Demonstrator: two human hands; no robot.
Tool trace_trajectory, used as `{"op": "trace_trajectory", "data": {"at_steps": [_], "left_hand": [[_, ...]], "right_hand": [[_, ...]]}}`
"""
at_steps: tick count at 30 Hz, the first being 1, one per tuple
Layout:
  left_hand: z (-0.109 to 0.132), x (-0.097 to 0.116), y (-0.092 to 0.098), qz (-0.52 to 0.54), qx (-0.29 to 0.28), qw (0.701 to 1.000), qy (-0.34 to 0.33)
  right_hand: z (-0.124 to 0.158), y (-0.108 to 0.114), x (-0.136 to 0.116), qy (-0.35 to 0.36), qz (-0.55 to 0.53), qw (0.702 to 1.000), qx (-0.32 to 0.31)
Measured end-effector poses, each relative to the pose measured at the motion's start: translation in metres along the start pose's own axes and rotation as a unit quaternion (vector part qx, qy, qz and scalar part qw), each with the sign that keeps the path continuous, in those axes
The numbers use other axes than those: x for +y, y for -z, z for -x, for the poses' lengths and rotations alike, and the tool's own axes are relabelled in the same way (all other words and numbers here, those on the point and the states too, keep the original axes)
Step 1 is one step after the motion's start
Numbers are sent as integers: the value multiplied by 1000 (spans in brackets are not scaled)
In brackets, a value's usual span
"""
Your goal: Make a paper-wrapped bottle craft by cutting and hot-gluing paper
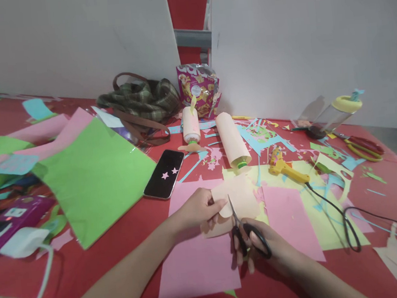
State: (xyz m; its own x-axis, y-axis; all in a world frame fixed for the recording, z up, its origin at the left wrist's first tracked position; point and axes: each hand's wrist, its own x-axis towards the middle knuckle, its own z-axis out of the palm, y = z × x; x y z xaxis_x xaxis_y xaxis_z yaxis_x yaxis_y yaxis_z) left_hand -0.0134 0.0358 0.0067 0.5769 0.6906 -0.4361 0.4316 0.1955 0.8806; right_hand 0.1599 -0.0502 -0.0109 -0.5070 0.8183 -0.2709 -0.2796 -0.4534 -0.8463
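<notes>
Your left hand (199, 210) pinches the peach paper (239, 194) near the table's (129, 229) front edge. Your right hand (263, 250) grips the scissors (243, 231) (blades pointing away, into the sheet).

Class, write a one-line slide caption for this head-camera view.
Left hand holds peach paper while right hand cuts it with black scissors above a pink sheet.

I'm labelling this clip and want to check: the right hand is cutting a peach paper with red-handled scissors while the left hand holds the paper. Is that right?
Not quite. In the head view the scissors in the right hand have black handles, not red. The rest stands: they are cutting the peach paper, which the left hand holds.
</notes>
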Motion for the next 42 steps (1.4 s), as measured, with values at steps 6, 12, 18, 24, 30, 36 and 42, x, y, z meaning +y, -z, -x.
{"op": "trace_trajectory", "data": {"at_steps": [6,12,18,24,30,36,42], "left_hand": [[0,1,-1,-13,16,1000,-19],[-1,-1,0,-31,22,999,-24],[-2,-2,0,-48,36,998,-28],[-1,0,-1,-53,41,997,-33],[1,-1,-2,4,20,999,-35],[2,2,-1,16,-15,1000,-21],[0,-4,-1,38,-21,999,-29]], "right_hand": [[0,-5,-6,-24,-35,999,3],[3,-5,-6,-45,-176,983,-3],[3,-3,-9,-69,-253,964,-30],[2,-2,-7,-72,-244,967,-28],[3,-5,-9,-32,-173,984,-13],[3,-6,-15,-19,-115,993,-9],[4,-3,-11,-19,-84,996,-6]]}}
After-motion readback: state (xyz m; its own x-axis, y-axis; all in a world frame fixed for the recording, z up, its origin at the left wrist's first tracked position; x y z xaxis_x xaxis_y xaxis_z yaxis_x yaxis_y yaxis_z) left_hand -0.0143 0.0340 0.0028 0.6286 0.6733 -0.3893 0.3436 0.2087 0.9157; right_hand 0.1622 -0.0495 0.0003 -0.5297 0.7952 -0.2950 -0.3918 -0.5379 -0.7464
